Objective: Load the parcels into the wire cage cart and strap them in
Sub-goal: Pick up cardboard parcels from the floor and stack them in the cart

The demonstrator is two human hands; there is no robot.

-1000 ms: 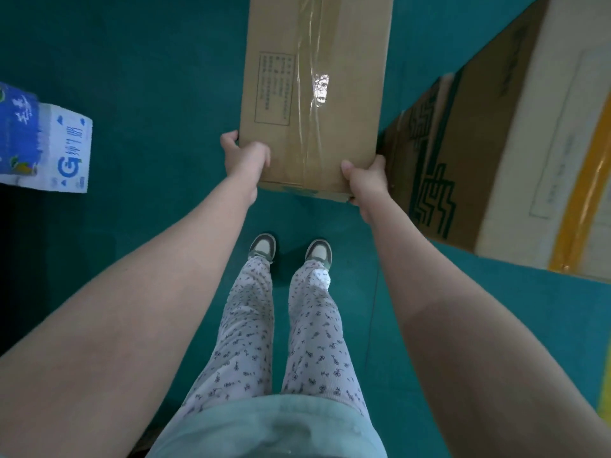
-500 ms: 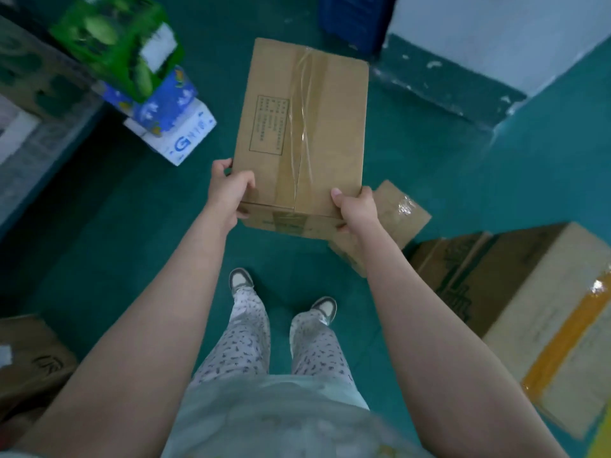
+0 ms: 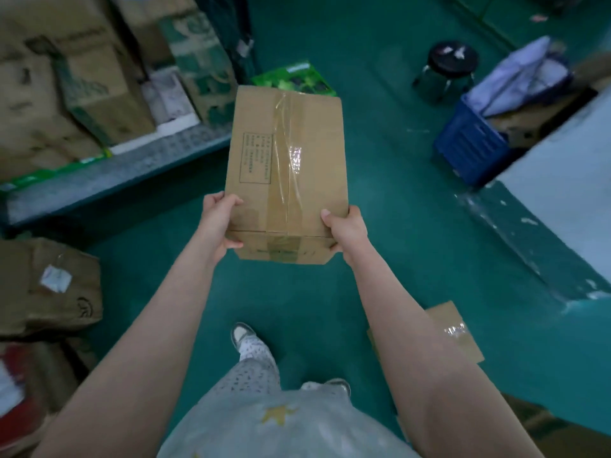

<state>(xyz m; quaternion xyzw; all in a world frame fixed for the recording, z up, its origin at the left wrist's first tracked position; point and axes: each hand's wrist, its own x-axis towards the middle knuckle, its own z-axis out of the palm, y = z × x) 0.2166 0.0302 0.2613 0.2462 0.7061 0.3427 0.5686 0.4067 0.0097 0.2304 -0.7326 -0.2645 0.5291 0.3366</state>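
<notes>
A brown cardboard parcel point(image 3: 286, 173), sealed lengthwise with clear tape and printed with a small boxed label on its top face, is held out in front of the person, up in the air above the green floor point(image 3: 380, 200) with its long side pointing away from the body. The left hand point(image 3: 220, 223) grips its near left corner, thumb on the top face and fingers curled under the near end; the right hand point(image 3: 347, 231) grips the near right corner in the same way, thumb on top and fingers wrapped round the edge. Just past the parcel's far end a green printed box point(image 3: 294, 81) shows. To the left a grey platform point(image 3: 115, 173) carries a stack of cartons point(image 3: 99, 87), blurred; nearer on that side a crumpled brown package point(image 3: 43, 289) with a white sticker lies on the floor. To the right, well apart from the parcel, stand a black-topped stool point(image 3: 451, 61) and a blue crate point(image 3: 469, 150) with pale cloth in it. A flat taped box point(image 3: 459, 328) lies on the floor beside the right forearm
</notes>
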